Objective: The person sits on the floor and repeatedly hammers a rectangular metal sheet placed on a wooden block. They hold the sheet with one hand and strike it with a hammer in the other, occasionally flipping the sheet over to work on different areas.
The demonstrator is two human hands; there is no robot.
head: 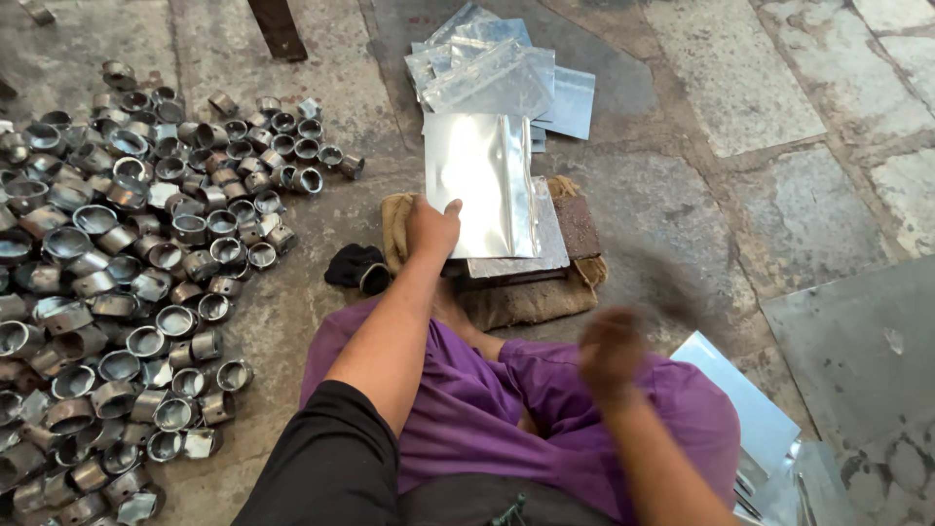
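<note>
We hold one bright metal sheet [484, 183] with our left hand [430, 230], fingers clamped on its lower left corner, thumb on top. The sheet lies flat on a block [579, 226] wrapped in burlap [516, 302], set on the stone floor [740, 88] just ahead of our knees.

Our right hand [611, 353] hangs over the purple trouser leg [487, 409], blurred; we cannot tell whether its fingers are apart or together.

One black cloth lump [355, 265] sits just left of the block.

Beyond the block: a loose stack of cut sheets [497, 73], perhaps six or seven, edges overlapping, exact count unclear.

Right of our leg: more flat sheets [745, 414], at least three visible.

To the left: a heap of short metal rings [117, 263], well over a hundred, too many to count.

One dark post [278, 27] at the top edge.
</note>
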